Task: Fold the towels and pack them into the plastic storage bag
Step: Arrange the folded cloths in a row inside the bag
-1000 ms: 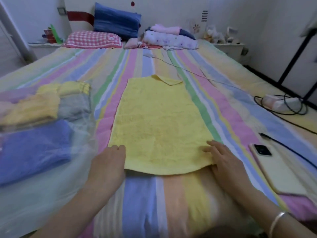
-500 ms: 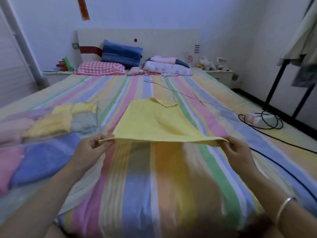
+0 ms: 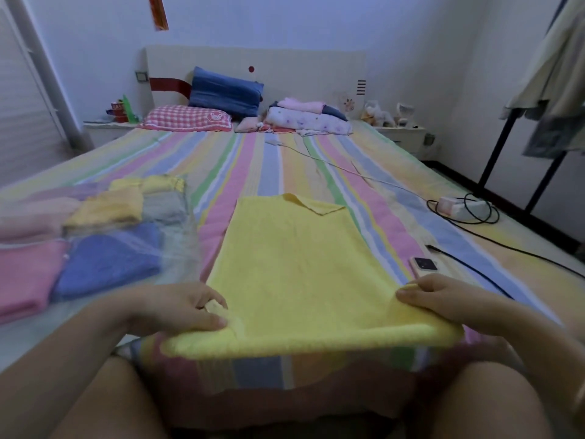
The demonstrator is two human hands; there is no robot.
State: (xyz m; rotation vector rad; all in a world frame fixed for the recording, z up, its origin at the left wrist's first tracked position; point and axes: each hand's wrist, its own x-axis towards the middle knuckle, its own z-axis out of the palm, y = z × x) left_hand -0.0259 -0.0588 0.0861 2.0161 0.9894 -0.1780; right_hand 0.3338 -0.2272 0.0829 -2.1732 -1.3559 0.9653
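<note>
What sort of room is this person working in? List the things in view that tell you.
Most likely a bedroom: a wide striped bed, a blue pillow and a checked pillow at the headboard, and a bedside cabinet.

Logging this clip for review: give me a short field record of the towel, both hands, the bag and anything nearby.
towel: yellow, spread lengthwise on the striped bed, far corner flipped over
left hand: pinches the near left corner
right hand: grips the near right corner
bag: clear plastic, left of the towel, folded towels inside
nearby: phone and black cable to the right
</note>
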